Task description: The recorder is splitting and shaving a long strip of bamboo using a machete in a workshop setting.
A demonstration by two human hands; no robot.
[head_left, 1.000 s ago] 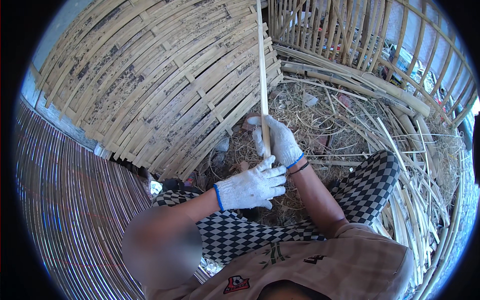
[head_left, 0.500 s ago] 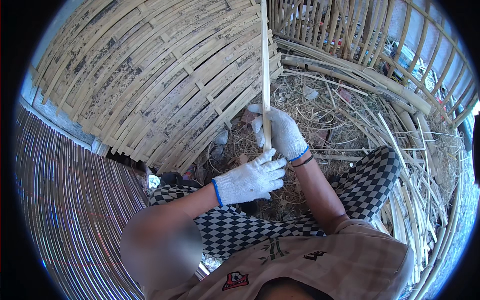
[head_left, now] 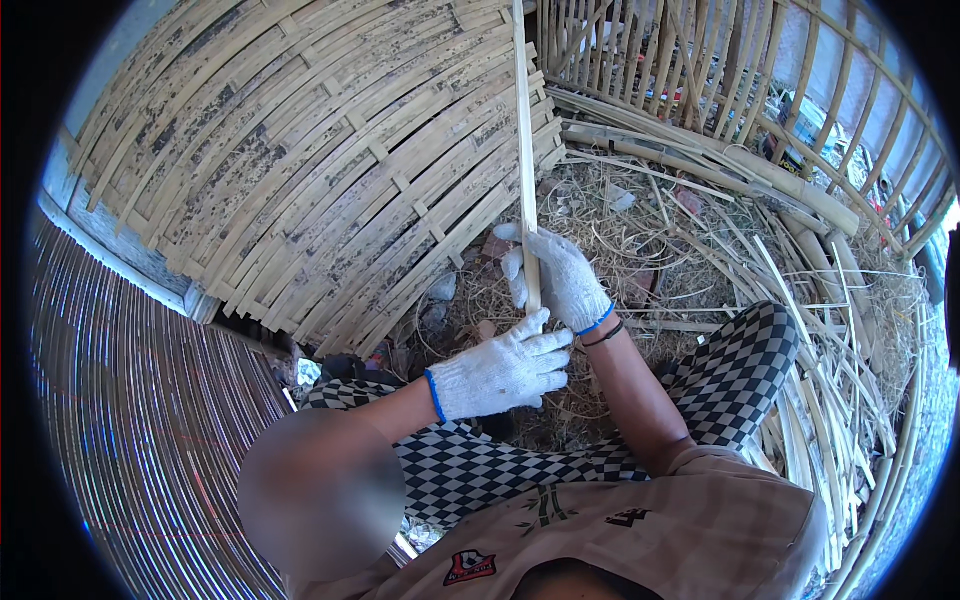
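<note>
A long, pale bamboo strip (head_left: 527, 140) runs from the far edge down to my hands, nearly upright in the picture. My right hand (head_left: 567, 278), in a white knitted glove with a blue cuff, is closed round the strip near its lower end, fingertips showing on the strip's left side. Just below, my left hand (head_left: 500, 372), gloved alike, has its thumb against the strip's bottom end. Its other fingers bend to the right, close together, and the palm is hidden. Both hands are above my crossed legs in checkered trousers (head_left: 470, 478).
A large woven bamboo panel (head_left: 330, 150) leans at the far left. Shavings (head_left: 640, 240) cover the ground ahead. Cut bamboo strips (head_left: 825, 440) are heaped at the right, below thick bamboo poles (head_left: 790, 180). A slatted bamboo fence (head_left: 690, 60) stands behind.
The far part of the strip has shifted slightly left. Both hands keep nearly the same hold and place, while the whole view has moved a little.
</note>
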